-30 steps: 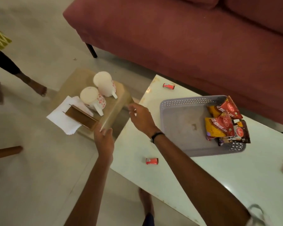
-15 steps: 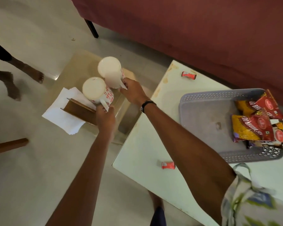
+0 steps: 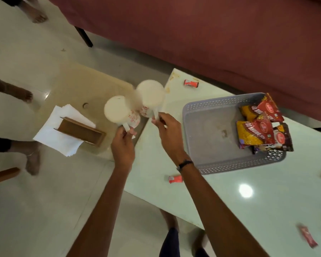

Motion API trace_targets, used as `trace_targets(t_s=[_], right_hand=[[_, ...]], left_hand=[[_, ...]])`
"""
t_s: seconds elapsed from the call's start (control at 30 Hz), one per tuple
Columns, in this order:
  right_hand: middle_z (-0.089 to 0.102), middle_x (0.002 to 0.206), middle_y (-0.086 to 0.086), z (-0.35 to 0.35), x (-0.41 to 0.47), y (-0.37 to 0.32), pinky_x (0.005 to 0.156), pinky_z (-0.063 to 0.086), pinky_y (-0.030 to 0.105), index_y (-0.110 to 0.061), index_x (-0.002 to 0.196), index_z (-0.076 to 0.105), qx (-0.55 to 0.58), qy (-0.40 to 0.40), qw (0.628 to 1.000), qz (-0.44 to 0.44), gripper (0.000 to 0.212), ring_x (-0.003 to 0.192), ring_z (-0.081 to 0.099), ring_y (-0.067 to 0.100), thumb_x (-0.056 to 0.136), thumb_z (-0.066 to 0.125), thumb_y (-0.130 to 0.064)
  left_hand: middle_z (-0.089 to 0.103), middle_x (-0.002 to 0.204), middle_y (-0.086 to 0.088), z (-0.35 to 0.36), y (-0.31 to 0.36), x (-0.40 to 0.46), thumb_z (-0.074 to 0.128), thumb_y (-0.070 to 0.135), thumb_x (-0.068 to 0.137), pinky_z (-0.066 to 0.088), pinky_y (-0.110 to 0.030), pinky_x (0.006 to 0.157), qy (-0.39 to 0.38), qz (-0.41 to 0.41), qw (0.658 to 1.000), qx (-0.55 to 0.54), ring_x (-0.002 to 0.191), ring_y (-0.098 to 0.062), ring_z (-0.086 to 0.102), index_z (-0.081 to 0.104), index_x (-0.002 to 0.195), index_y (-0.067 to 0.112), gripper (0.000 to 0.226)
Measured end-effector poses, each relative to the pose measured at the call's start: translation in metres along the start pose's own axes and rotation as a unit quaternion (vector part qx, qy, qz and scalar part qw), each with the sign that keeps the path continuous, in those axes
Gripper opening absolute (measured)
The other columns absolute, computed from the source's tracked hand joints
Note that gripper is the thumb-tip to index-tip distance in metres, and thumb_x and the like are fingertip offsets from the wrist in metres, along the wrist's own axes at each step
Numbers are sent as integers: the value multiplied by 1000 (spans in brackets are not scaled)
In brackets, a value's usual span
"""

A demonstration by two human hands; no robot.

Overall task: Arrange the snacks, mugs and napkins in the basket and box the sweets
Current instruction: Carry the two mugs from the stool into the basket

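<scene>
A pale, glossy tiled floor [image 3: 35, 210] fills the left side. A maroon sofa [image 3: 220, 38] on a dark leg [image 3: 84, 38] runs across the top. The light green counter [image 3: 248, 204] mirrors a round ceiling light [image 3: 245, 190]. A low beige stool [image 3: 78, 86] stands just beside its left end.

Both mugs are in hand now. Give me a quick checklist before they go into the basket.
1. Left hand grips the left mug by its handle: ok.
2. Right hand grips the right mug by its handle: ok.
3. Mugs apart from each other: cannot tell, they overlap in the view and are blurred.
4. Bare floor in the basket for two mugs: ok, the left part is free.
5. Snack packets out of the way: ok, bunched at the right end.
6. Napkins and sweets box left undisturbed on the stool: ok.
</scene>
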State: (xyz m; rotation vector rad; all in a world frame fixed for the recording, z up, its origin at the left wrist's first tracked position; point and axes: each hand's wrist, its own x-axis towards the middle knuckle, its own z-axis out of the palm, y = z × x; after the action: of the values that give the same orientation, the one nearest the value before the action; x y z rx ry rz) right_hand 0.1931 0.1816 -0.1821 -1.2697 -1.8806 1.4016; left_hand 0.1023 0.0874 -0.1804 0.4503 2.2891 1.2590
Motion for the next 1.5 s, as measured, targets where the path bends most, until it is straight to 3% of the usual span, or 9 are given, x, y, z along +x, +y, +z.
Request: trace_targets(t_s=[0.2,0.4,0.6,0.8,1.03,1.13,1.2,1.27,1.5], right_hand=[[37,59,-4,-110,-75,29,53,28,14,-13,66,44,-45,140,988,50,31,57,32,6,88,63,-4],[51,59,-3,-158,-111,64,48,31,10,-9,70,53,-56,213,966,139,22,55,39,5,89,61,-3],[62,70,22,-153,-101,83,55,31,28,7,73,60,-25,275,936,220,16,66,44,20,86,60,-2],[67,77,20,-141,-85,97,56,29,22,5,76,64,65,334,892,298,11,71,45,16,86,60,0],[63,71,11,-138,-82,110,54,31,19,3,80,68,85,353,864,348,8,69,46,15,84,63,-2],[72,81,16,-141,-80,113,52,34,12,1,85,73,91,324,864,375,8,71,53,14,82,66,-3],[74,92,15,-144,-77,112,60,35,11,-1,91,74,114,300,859,399,11,77,55,13,82,67,-4],[73,101,14,-145,-71,109,72,39,16,0,96,73,148,281,850,421,15,84,55,13,84,65,-5],[69,112,15,-136,-60,98,87,46,34,-3,107,69,226,280,808,467,20,102,60,26,91,59,-12]], left_hand=[[64,82,-12,53,39,-51,49,-1,92,40,-12,69,-184,92,979,4,79,-15,58,59,83,-3,14],[63,85,-14,116,64,-71,47,7,95,35,-18,60,-295,149,942,62,75,-16,52,58,90,1,14],[52,79,-6,163,64,-64,44,1,93,32,-6,52,-351,188,911,108,73,-15,44,56,86,0,14],[58,84,-17,192,49,-51,43,1,92,34,-27,67,-366,173,900,161,78,-19,47,56,89,-7,16],[55,90,-15,210,42,-44,39,3,93,33,-25,68,-418,139,873,209,84,-17,46,56,96,-2,18],[57,92,-11,217,41,-45,37,4,94,38,-27,71,-421,151,866,223,87,-19,50,55,96,6,18],[56,88,-10,222,42,-48,38,4,94,38,-15,63,-413,153,868,227,83,-18,49,52,90,10,16],[52,85,-10,227,43,-48,39,0,92,34,-8,56,-399,157,869,247,80,-18,46,48,88,11,15],[48,94,-8,234,43,-48,43,-7,88,33,-27,76,-373,130,869,299,88,-18,43,43,94,15,23]])
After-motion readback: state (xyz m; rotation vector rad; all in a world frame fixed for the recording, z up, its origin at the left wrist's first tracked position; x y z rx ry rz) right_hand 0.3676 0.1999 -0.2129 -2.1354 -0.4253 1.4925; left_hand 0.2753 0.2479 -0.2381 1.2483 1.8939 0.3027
